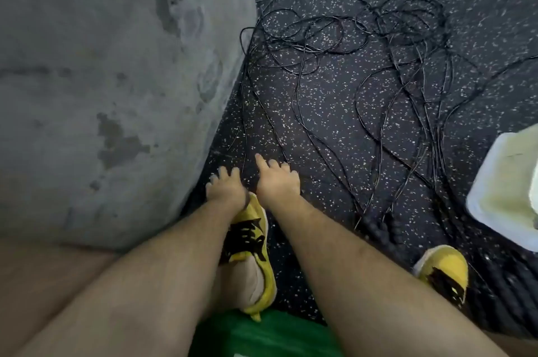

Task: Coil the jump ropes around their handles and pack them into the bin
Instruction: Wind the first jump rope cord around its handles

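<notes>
- Both bare arms reach down to the speckled dark floor, with the hands close together and low in the view.
- The left hand is seen from the back, just above the toe of the left shoe. Its fingers are bent downward toward the floor.
- A thin black strand runs down to the gap between the two hands. The blur hides whether the left hand has hold of it.
- The right hand is just beside the left. Its forefinger sticks out forward and the other fingers are bent at the knuckles. I cannot tell whether it holds anything.
- The ropes lie loose on the floor ahead and to the right, as a tangle of thin black loops. Long strands trail back toward the person.
- Some dark handles lie on the floor right of the right forearm, between the two shoes, with strands running up from them into the tangle.
- The bin, pale and open-topped, stands at the right edge and is partly cut off. It is near the trailing strands, and what it holds cannot be made out.
- A grey stained wall fills the left side.
- The right shoe, yellow with black laces like the left, stands below the bin.
- Green shorts show at the bottom.
</notes>
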Demonstrator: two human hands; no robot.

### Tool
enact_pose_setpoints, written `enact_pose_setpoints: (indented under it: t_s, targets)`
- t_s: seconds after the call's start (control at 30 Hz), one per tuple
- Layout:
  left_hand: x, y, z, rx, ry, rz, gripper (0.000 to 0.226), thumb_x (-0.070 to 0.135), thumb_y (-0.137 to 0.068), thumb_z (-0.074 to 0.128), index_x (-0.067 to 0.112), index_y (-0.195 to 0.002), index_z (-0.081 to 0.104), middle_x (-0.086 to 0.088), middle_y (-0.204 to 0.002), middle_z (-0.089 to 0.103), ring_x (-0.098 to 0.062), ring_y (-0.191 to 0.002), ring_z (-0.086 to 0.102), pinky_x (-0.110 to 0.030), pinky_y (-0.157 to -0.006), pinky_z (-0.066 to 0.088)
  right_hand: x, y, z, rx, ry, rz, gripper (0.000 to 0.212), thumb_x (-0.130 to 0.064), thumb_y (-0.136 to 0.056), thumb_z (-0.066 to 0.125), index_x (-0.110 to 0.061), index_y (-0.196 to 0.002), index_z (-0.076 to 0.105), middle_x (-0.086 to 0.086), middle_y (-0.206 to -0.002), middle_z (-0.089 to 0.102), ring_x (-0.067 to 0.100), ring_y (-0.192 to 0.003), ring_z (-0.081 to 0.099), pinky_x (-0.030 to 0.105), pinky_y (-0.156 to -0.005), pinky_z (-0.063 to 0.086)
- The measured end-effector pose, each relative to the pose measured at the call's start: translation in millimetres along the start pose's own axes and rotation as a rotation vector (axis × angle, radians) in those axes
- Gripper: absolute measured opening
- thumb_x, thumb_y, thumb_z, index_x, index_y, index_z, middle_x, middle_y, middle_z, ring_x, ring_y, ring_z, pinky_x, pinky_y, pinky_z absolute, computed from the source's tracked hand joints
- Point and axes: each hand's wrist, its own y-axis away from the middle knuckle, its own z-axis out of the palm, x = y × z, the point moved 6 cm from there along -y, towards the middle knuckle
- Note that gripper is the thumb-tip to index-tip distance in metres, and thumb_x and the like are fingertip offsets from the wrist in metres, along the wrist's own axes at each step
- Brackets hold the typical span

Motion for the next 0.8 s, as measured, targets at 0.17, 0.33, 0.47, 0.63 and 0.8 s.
enact_pose_setpoints:
  t_s: [0.17,0.33,0.47,0.63,0.8]
  targets:
    - [-26,-62,5,0.024,0.041,-0.110,0.088,0.048,-0.099,0.052,0.024,-0.161,-0.007,-0.015,-0.168,-0.001,-0.039,-0.152,0.015,-0.052,-0.122,0.023,8,-26,20,-0.020,0.013,0.037,0.079,-0.017,-0.097,0.050,-0.029,-0.160,0.003,0.004,-0.155,0.036,0.035,-0.140,0.033,0.049,-0.109,0.034]
    - [-16,-90,12,0.069,0.129,-0.129,0.079,0.053,-0.098,0.056,0.013,-0.156,0.022,-0.014,-0.162,0.022,-0.035,-0.143,0.032,-0.049,-0.111,0.038,20,-48,28,0.003,0.010,0.037,0.080,-0.018,-0.095,0.050,-0.028,-0.160,0.003,0.003,-0.153,0.037,0.034,-0.139,0.035,0.048,-0.109,0.036]
    - [7,-87,20,0.030,0.104,-0.067,0.057,0.039,-0.101,0.057,0.008,-0.144,0.037,-0.014,-0.149,0.041,-0.031,-0.135,0.044,-0.046,-0.103,0.043,20,-57,20,0.027,-0.016,0.048,0.071,-0.021,-0.099,0.044,-0.026,-0.159,0.008,0.004,-0.149,0.042,0.033,-0.134,0.039,0.048,-0.106,0.037]
    - [23,-80,23,-0.054,0.236,0.025,0.038,0.023,-0.105,0.045,0.005,-0.138,0.047,-0.015,-0.142,0.047,-0.030,-0.126,0.053,-0.041,-0.103,0.047,15,-55,17,0.058,-0.054,0.027,0.056,-0.026,-0.103,0.039,-0.020,-0.155,0.022,0.006,-0.145,0.047,0.034,-0.131,0.044,0.048,-0.103,0.040]
    - [37,-78,13,-0.064,0.378,0.102,0.021,0.023,-0.098,0.054,0.014,-0.117,0.058,-0.003,-0.116,0.061,-0.023,-0.107,0.059,-0.035,-0.082,0.045,21,-58,13,0.057,-0.251,0.061,0.034,-0.019,-0.097,0.041,-0.013,-0.130,0.048,0.008,-0.129,0.054,0.031,-0.119,0.051,0.043,-0.096,0.044]
